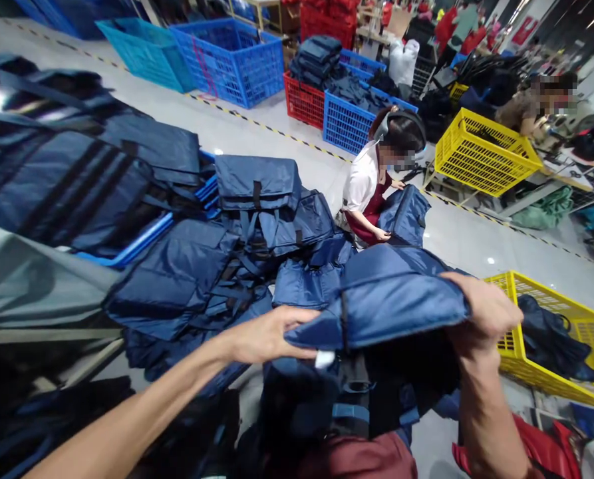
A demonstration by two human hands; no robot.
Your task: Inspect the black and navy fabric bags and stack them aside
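A navy blue padded bag (401, 309) is held up in front of me, its near side dark with straps and a buckle hanging below. My left hand (277, 336) pinches the bag's left corner, close to a small white label (325, 360). At the opposite end my right hand (483, 309) is wrapped round the other corner, its fingertips partly hidden behind the fabric. More navy bags (171, 279) lie heaped on the floor just beyond and to the left. One boxy bag (258, 183) with a flap and a black strap sits on top of the heap.
A co-worker (369, 186) crouches ahead, handling another navy bag (409, 213). Yellow crates (486, 156) stand to the right, one close to my right arm. Blue crates (227, 63) and a red crate (304, 103) line the back. Large bags are piled at left.
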